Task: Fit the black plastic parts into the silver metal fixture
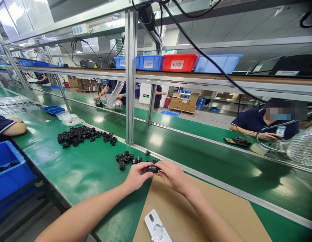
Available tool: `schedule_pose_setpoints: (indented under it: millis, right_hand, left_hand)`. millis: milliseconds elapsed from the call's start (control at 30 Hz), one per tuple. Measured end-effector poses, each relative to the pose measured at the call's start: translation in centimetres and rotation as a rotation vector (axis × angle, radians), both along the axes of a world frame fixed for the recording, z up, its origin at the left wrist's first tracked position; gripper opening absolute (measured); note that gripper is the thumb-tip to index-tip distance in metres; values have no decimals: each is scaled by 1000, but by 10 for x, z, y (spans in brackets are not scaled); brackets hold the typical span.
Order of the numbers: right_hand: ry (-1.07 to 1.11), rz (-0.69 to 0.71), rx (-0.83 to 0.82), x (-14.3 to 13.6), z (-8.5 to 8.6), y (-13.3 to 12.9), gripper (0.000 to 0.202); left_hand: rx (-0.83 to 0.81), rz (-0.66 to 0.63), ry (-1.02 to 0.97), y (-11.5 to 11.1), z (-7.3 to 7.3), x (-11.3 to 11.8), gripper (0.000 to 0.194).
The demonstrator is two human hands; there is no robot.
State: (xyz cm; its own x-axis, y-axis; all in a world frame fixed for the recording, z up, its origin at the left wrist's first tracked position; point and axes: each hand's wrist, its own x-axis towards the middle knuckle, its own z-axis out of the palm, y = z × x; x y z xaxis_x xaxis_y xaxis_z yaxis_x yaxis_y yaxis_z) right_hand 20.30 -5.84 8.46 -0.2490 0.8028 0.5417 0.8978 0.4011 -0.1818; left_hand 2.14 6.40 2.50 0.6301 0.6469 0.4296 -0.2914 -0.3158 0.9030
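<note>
Between my two hands is a small black round part (153, 169), above the far edge of a brown cardboard sheet (181, 205). The fingers of my left hand (138, 175) pinch it from the left. My right hand (172, 175) grips its right end, with the fingertips partly hiding it. Several similar black parts (124, 158) lie on the green table (95, 178) just beyond and left of my left hand. A larger pile of black parts (77, 134) is farther back on the left. A white plate with a slot (157, 228) rests on the cardboard near me.
A metal post (131, 80) rises behind the small parts. Blue bins (216, 63) and a red bin (179, 63) stand on the shelf. A blue crate (9, 171) is at left, near a person's arm (14, 128). Another person (254, 119) sits across the line.
</note>
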Motion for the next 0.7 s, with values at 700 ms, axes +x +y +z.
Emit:
schedule_pose_setpoints:
  millis: [700]
  right_hand:
    - [667, -84, -231, -20, -3, 3, 23]
  left_hand:
    - [40, -10, -28, 4, 8, -4, 51]
